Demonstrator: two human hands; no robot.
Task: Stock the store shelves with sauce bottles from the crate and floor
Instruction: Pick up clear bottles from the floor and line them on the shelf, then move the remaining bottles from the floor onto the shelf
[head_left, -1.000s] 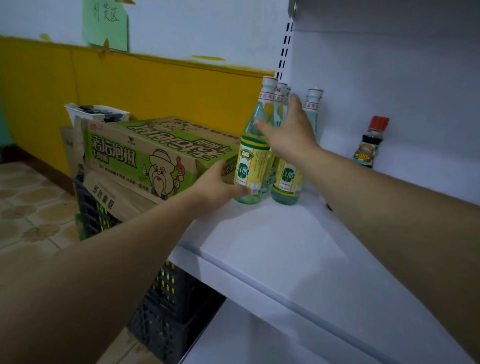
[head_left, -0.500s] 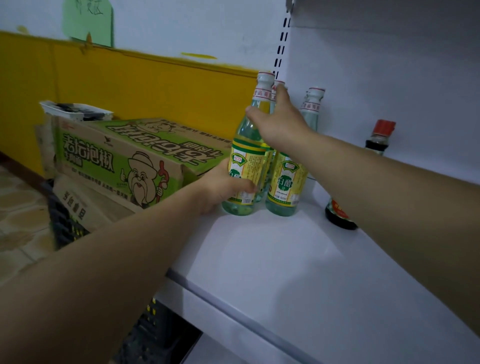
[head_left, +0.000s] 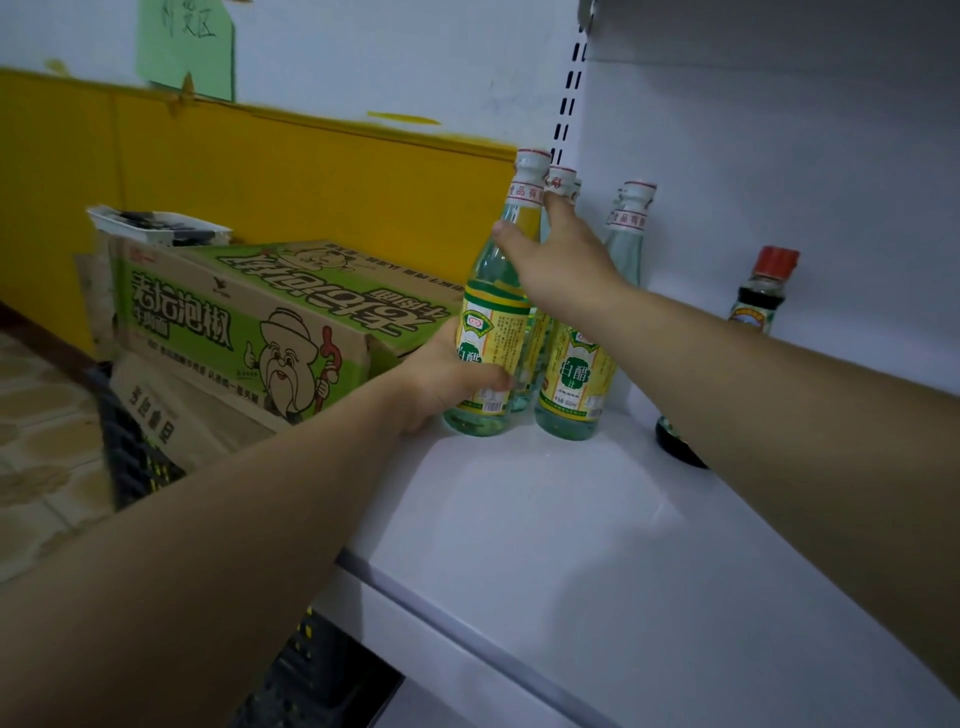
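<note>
Barely shifted since before: left hand (head_left: 447, 379) grips front bottle (head_left: 493, 332) low, right hand (head_left: 561, 260) clasps its neck.

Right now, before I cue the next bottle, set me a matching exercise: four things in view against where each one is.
Things:
1. green carton
2. right hand
3. dark sauce bottle
4. left hand

Places:
A. wrapped round the lower part of the front clear bottle
B. up by that bottle's neck
C. back of the shelf, partly behind the right forearm
D. off the shelf's left end

Pairs: 1-D, 2-B, 3-C, 4-A.
</note>
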